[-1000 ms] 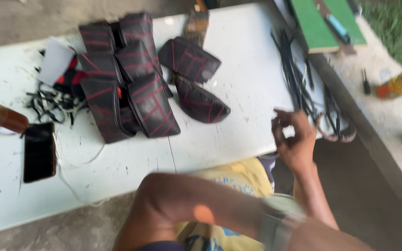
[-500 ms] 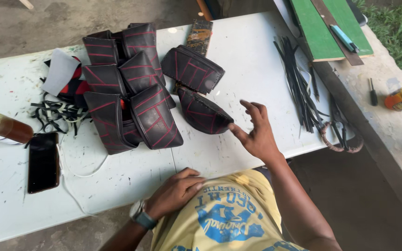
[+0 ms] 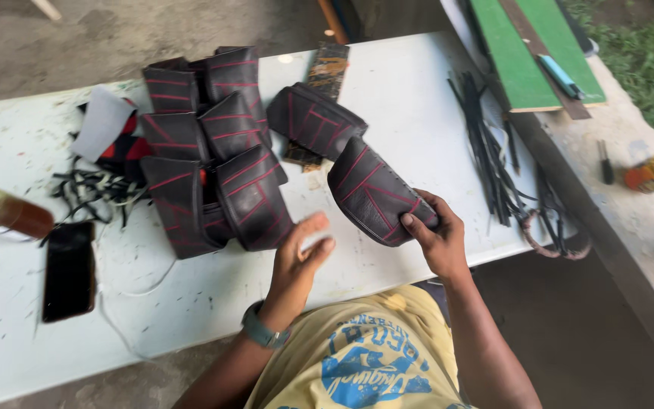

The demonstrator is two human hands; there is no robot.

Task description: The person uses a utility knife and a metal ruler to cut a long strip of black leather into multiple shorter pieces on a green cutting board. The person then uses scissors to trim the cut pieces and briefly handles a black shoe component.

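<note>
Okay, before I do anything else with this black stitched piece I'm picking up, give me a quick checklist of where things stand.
1. Right hand grip on the black red-stitched piece: ok, fingers curl over its near end.
2. Left hand free: ok, open, holding nothing, beside the pile.
3. Piece clear of the pile: ok, it lies apart.
4. Phone out of the way: ok, far left on the table.
5. Black strips clear of the right hand: ok, lying further right.
6. Underside of the piece: cannot tell, hidden.

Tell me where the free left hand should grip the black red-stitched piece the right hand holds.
Take the black piece by its far upper-left end, coming from the left. The right hand pinches the near lower-right end; the left hand hovers open nearby.
</note>
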